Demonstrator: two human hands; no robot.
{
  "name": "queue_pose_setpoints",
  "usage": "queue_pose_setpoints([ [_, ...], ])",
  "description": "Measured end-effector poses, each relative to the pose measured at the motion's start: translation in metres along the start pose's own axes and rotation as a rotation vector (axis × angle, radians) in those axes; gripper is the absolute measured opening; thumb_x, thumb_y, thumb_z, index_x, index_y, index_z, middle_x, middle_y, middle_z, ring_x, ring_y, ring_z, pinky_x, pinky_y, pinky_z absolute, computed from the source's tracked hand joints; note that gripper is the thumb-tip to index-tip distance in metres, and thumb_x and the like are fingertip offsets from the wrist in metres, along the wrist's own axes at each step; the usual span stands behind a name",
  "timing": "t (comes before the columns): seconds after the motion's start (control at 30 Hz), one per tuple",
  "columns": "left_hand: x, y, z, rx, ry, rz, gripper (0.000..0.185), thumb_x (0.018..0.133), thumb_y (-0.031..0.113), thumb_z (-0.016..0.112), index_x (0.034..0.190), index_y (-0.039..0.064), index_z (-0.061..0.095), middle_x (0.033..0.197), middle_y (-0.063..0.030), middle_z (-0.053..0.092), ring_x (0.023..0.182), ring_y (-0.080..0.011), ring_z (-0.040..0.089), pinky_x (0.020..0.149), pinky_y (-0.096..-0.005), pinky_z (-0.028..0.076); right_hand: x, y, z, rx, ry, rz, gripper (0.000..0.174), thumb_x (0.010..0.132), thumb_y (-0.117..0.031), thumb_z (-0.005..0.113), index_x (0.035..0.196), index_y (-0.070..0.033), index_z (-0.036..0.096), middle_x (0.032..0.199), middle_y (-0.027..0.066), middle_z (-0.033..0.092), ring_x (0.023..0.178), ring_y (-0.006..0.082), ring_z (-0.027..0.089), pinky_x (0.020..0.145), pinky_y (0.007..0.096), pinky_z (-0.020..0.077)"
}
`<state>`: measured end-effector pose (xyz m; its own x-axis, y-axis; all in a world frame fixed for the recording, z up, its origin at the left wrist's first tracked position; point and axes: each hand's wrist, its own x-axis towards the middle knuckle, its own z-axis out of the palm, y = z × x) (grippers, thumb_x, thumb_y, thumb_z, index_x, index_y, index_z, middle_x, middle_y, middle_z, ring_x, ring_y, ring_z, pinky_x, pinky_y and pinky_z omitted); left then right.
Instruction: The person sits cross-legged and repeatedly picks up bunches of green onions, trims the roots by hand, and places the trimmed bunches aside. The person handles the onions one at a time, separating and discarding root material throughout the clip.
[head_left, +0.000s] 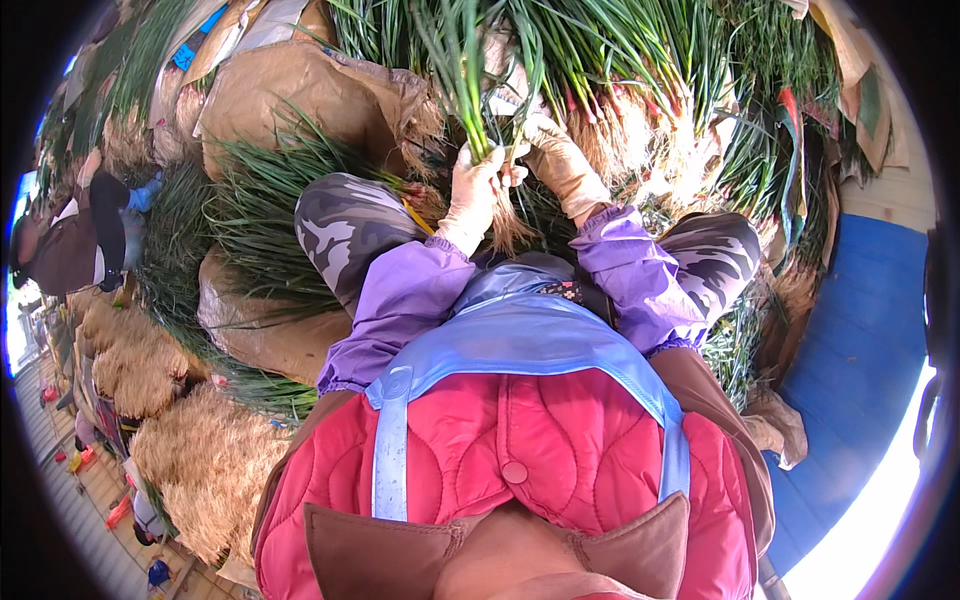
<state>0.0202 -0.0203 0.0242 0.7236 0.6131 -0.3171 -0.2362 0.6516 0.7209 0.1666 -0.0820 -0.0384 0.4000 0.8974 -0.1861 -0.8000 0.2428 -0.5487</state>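
My left hand (474, 187), in a pale glove, is closed around a small bunch of scallions (471, 112). Their green leaves point up and away from me, and the stringy roots (511, 221) hang below my fingers. Close beside it, my right hand (559, 161), also gloved, has its fingertips drawn together at a thin, yellowish scallion leaf (517, 140) on the bunch's right side. Part of those fingertips is hidden. Both hands are above my lap, between my bent knees, in front of a blue apron (525, 330).
Large heaps of rooted scallions (615, 127) lie ahead. More loose scallions (277, 217) rest by my left knee near brown sacking (300, 97). Root-out bundles (202, 457) are stacked at left. Another person (75, 232) works at far left. A blue panel (862, 315) stands at right.
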Motion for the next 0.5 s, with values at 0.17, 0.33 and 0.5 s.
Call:
queue_pose_setpoints([
  [0.17,0.002,-0.005,-0.003,-0.083,-0.014,-0.022,0.018,0.094,0.016,0.060,0.103,0.002,0.053,0.091,-0.0191,0.069,0.058,-0.0201,0.059,0.055,-0.0322,0.049,-0.001,-0.009,0.010,-0.192,-0.062,-0.060,0.013,0.090,-0.004,0.062,0.102,-0.005,0.065,0.092,0.0044,0.068,0.081,0.0150,0.064,0.077,0.0281,0.0511],
  [0.33,0.006,-0.006,-0.001,-0.054,0.036,-0.122,0.013,0.094,0.014,0.060,0.102,0.005,0.056,0.087,-0.0113,0.069,0.059,-0.0136,0.056,0.055,-0.0289,0.048,-0.008,-0.007,0.041,-0.450,0.241,-0.036,0.007,0.088,-0.009,0.068,0.094,-0.005,0.065,0.080,0.0010,0.065,0.070,0.0093,0.058,0.060,0.0232,0.0473],
  [0.5,-0.005,-0.002,0.001,-0.108,-0.039,-0.096,0.012,0.095,0.015,0.058,0.101,0.006,0.055,0.074,-0.0035,0.055,0.054,-0.0111,0.046,0.052,-0.0259,0.038,0.004,-0.007,0.031,-1.396,0.649,-0.452,0.008,0.090,-0.008,0.061,0.093,-0.002,0.065,0.079,0.0077,0.067,0.069,0.0152,0.059,0.066,0.0303,0.0494],
])
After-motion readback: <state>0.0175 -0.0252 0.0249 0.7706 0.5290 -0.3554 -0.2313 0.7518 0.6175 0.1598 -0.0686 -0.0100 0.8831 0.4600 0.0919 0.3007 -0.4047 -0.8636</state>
